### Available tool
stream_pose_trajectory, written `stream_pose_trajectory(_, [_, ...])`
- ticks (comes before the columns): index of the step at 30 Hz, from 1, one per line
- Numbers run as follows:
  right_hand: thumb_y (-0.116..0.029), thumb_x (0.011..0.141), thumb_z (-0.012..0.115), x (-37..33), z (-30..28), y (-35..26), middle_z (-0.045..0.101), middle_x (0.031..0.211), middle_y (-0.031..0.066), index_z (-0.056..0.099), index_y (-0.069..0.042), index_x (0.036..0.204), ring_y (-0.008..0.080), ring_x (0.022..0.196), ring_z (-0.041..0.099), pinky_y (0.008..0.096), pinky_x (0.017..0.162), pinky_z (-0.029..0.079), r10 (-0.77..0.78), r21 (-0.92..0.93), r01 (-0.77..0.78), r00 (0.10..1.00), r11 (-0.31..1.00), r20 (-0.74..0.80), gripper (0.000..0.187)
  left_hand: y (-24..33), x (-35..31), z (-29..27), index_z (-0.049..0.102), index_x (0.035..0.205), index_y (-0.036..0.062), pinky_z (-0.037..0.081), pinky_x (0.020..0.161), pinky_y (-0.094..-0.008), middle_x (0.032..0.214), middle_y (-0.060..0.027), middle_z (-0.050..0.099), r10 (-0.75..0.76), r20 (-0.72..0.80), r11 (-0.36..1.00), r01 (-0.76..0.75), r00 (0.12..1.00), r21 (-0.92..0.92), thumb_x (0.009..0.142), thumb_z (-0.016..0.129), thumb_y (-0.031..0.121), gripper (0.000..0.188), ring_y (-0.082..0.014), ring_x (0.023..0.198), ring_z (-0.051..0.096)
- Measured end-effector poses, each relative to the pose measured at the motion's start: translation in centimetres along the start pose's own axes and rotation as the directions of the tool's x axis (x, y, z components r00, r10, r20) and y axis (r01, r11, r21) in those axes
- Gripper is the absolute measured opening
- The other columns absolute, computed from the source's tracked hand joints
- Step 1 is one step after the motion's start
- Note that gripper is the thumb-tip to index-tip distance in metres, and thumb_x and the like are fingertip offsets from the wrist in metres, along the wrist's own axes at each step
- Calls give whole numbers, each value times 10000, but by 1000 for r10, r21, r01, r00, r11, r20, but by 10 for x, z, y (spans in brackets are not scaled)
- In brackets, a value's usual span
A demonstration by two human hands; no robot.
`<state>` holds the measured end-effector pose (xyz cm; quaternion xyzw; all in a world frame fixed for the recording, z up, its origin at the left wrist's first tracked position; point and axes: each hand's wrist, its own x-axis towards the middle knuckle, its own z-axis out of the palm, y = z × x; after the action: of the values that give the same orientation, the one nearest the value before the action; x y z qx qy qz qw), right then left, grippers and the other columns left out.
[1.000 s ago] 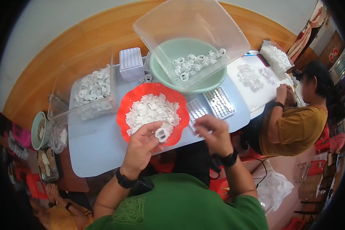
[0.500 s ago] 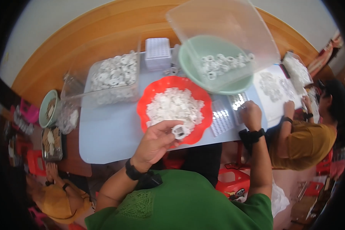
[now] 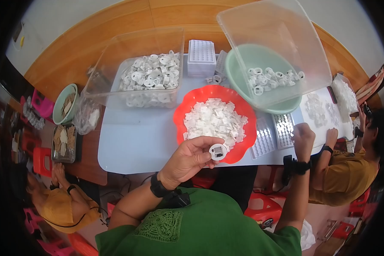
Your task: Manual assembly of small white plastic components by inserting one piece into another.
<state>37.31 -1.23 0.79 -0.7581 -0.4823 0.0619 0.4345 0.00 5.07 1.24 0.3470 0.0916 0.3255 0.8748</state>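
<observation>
My left hand (image 3: pixel 191 160) pinches a round white plastic piece (image 3: pixel 218 151) with a squarish recess and a dark part in it, over the near rim of a red scalloped bowl (image 3: pixel 181 112). Small white plastic pieces (image 3: pixel 213 119) are heaped in that bowl. My right hand (image 3: pixel 303 140) is closed beside a tray of shiny round parts (image 3: pixel 283 128); what its fingers hold, if anything, is hidden. Left of that tray lies a clear tray with rows of small pockets (image 3: pixel 263 141).
A clear bin (image 3: pixel 177 91) of white round housings stands at the back left. Stacked white trays (image 3: pixel 201 64) stand at the back. Behind a tilted clear lid or bin (image 3: pixel 286 38) sits a green basin (image 3: pixel 234 68) with white rings. People in yellow sit on both sides (image 3: pixel 347 170) (image 3: pixel 68 209).
The view has shifted, so the table's contents appear farther right. The round piece in my left hand now shows its recessed face more squarely. My right hand sits slightly farther right of the tray.
</observation>
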Motion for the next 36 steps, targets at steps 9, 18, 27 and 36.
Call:
stream_pose_trajectory(9, [111,716,629,-74,8,-130,639,737,109,619,9,864,206,614,656,279,517,490,-490,263,446,861,855,133,180,-8,2,12,518,1268,-42,500,728,-243,1051,-83,623,4,-30,995,-1,1000,103,911,610,97,393,-125,893,590])
stream_pose_trajectory(18, [-15,637,665,-68,27,-165,560,775,83,624,4,885,215,590,575,315,451,445,-881,285,835,430,471,197,251,-5,-13,14,558,1229,-14,506,711,-236,1015,-48,635,-109,6,991,108,994,77,963,557,148,311,-102,829,614])
stream_pose_trajectory(27, [-64,644,648,-72,33,-176,508,764,54,622,-5,859,189,598,539,297,444,420,-905,287,873,315,394,285,224,-11,-16,13,514,1203,-3,514,621,-219,937,-57,620,-134,106,987,142,985,-77,981,521,182,289,-115,768,637])
stream_pose_trajectory(36, [-82,644,635,-69,34,-182,513,753,45,621,-24,851,194,611,544,318,461,438,-892,310,857,310,412,329,215,-13,-15,13,522,1122,37,497,595,-206,916,-44,621,-199,134,968,216,971,-130,975,531,184,208,-113,719,636])
